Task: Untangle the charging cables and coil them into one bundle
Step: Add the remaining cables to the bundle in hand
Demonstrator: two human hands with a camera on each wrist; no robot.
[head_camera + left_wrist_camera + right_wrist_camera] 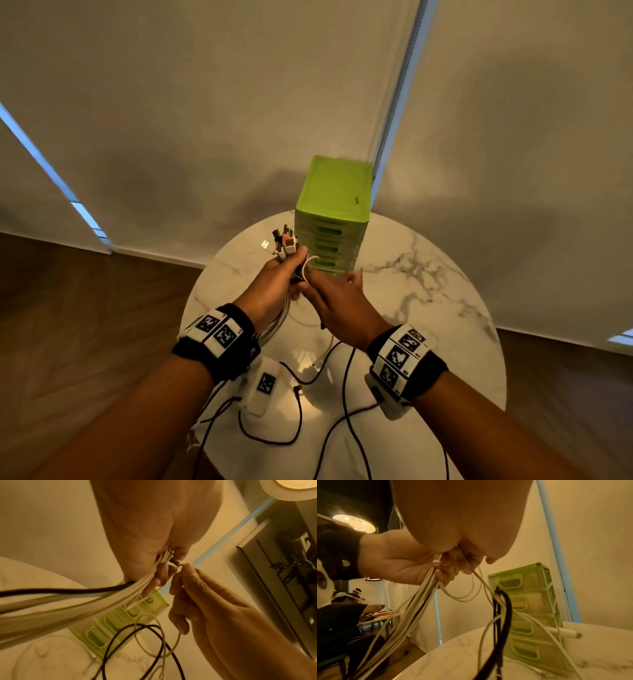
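Observation:
My left hand (pixel 275 282) grips a bunch of white and black charging cables (pixel 274 329) above the marble table; their plugs (pixel 286 241) stick up out of the fist. In the left wrist view the bunch (pixel 82 608) runs down from the palm. My right hand (pixel 337 301) touches the left fist and pinches a thin white cable (pixel 312 261) that loops beside it. The right wrist view shows that white cable (pixel 476 574) leaving my fingers, with a white plug (pixel 565 633) and a black cable (pixel 504 605) hanging below. Black cables (pixel 298 425) trail over the table.
A green plastic drawer unit (pixel 334 192) stands on the far side of the round marble table (pixel 438 274), just behind my hands. Blinds hang behind it and wood floor surrounds the table. Other people sit at a table (pixel 373 615) far left.

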